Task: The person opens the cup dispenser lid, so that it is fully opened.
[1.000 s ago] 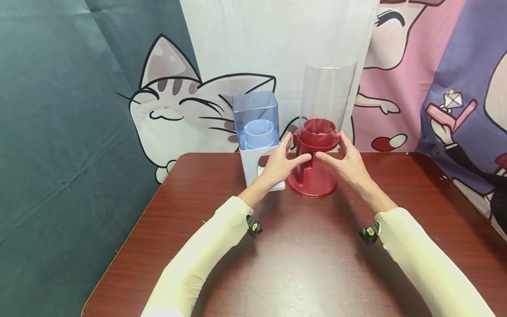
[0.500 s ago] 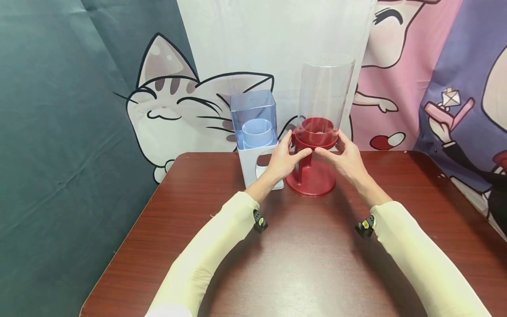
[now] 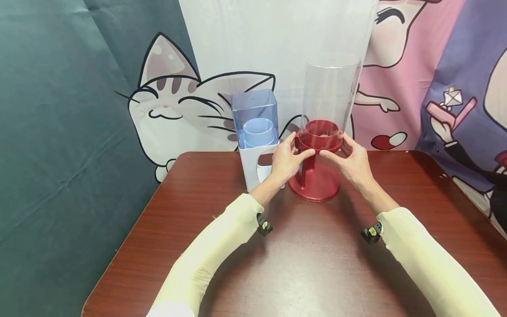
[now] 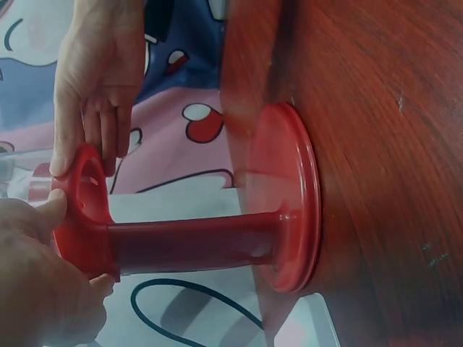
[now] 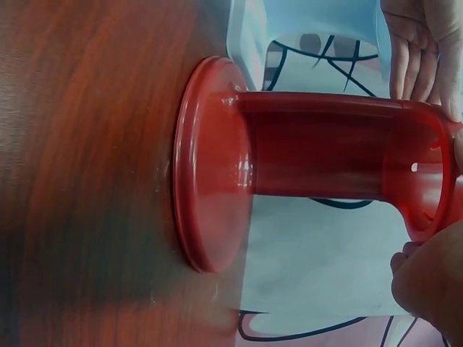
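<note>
A red dispenser (image 3: 321, 189) with a round base and a single column stands on the table. A tall clear cylinder (image 3: 330, 94) sits upright in its red ring. My left hand (image 3: 286, 160) grips the ring's left side, thumb at the front and fingers around the side. On the opposite side my right hand (image 3: 354, 164) holds the same ring, its thumb close to the left one. In the left wrist view both thumbs press the ring above the column (image 4: 195, 242). The right wrist view shows the hollow underside of the ring (image 5: 419, 170) between the hands.
Just left of the red dispenser stands a second dispenser (image 3: 253, 103), with a blue translucent box on a white frame; my left hand partly covers it. Both are near the back edge of the brown table (image 3: 297, 259). A printed curtain (image 3: 170, 127) hangs close behind.
The red dispenser with its cylinder has shifted slightly toward me and to the right, both hands moving with it. The blue and white dispenser stays in place.
</note>
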`<state>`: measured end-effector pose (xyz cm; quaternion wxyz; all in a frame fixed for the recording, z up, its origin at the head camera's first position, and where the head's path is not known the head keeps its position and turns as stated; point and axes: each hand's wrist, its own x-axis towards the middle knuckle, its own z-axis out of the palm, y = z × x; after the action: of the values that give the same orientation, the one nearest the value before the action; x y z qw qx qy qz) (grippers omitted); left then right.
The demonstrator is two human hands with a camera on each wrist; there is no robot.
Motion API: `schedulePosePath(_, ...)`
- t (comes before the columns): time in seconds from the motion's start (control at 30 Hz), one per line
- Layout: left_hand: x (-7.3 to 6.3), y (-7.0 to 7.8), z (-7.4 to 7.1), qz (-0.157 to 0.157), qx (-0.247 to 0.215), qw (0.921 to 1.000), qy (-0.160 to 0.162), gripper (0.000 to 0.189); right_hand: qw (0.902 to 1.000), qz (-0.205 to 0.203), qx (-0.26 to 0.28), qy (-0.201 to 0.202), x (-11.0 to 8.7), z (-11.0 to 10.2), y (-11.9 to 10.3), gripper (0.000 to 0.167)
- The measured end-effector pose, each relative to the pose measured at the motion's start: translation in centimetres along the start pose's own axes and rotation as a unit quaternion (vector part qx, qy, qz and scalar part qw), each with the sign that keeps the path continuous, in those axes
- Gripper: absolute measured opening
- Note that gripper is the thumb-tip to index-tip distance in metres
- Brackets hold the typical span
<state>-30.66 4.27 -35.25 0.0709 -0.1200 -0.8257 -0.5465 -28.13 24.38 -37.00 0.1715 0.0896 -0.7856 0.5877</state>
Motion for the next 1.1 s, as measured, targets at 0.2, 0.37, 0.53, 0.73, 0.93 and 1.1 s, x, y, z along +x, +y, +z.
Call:
schedulePosePath(0.2, -1.2, 0.4, -0.6, 0.011, -0.028, 0.9995, 0.002, 0.083, 0.9995, -0.002, -0.03, 0.006, -1.4, -0.3, -1.0, 0.084)
schedulePosePath(0.37, -2.5, 0.6, -1.5, 0.038, -0.029, 0.9989, 0.004, 0.083, 0.9991, -0.01, -0.038, 0.015, -2.7, -0.2, -1.8, 0.083)
schedulePosePath(0.53, -3.9, 0.4, -2.5, 0.069, 0.003, 0.9975, 0.011, 0.082, 0.9989, -0.008, -0.04, 0.022, -4.2, 0.2, -2.6, 0.084)
schedulePosePath(0.73, -5.7, 0.1, -3.8, 0.092, 0.025, 0.9954, 0.011, 0.082, 0.9989, -0.01, -0.041, 0.022, -5.7, 0.8, -3.5, 0.086)
schedulePosePath(0.93, -7.4, -0.2, -5.3, 0.105, 0.034, 0.9939, 0.002, 0.076, 0.9991, -0.018, -0.035, 0.015, -7.2, 1.2, -4.1, 0.086)
schedulePosePath(1.1, -8.6, -0.4, -6.5, 0.132, 0.035, 0.9906, -0.011, 0.07, 0.9987, -0.016, -0.047, 0.007, -8.5, 1.4, -4.5, 0.086)
